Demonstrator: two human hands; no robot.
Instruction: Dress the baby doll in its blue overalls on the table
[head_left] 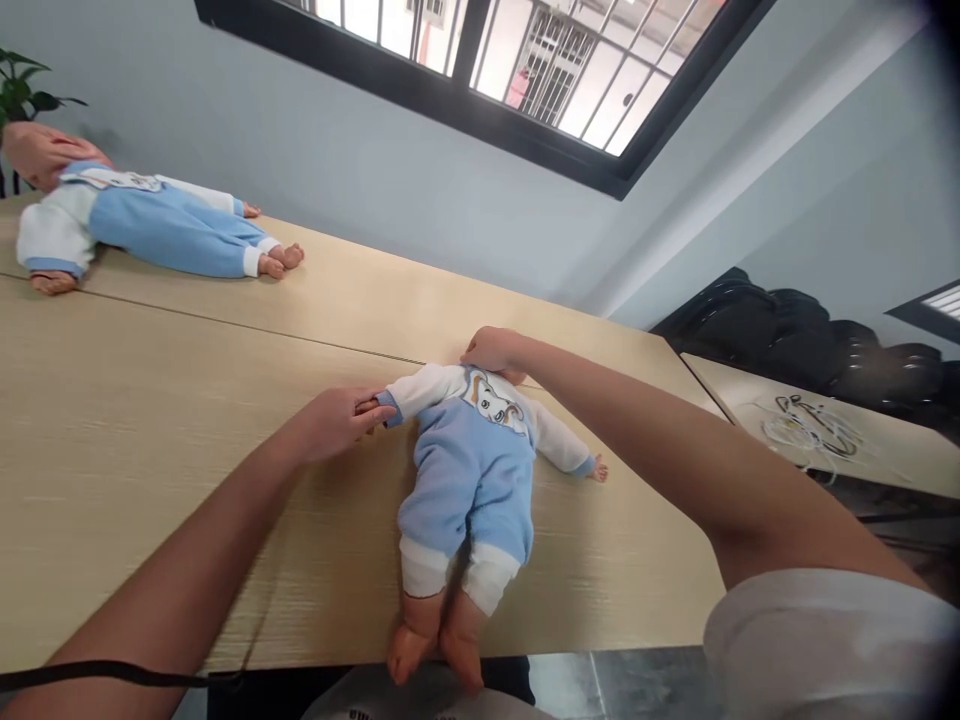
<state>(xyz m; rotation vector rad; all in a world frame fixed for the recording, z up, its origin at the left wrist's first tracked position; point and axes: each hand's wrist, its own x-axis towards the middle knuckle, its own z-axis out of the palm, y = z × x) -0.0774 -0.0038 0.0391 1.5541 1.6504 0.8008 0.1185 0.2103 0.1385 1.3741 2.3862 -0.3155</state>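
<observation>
A baby doll (476,470) in a blue and white outfit lies on its back on the wooden table (150,420), feet toward the front edge. My left hand (337,420) has its fingers closed round the doll's hand at the blue cuff on the left. Over the doll's head lies my right hand (491,350), fingers bent; it covers most of the head, and what its fingertips grip cannot be made out. The doll's other arm is stretched out on the table to the right.
A second doll (180,230) in similar clothes lies at the back left, near a plant (22,90). Behind the table are a wall and a barred window. Cables (814,425) rest on another table at the right, beside black chairs (795,330).
</observation>
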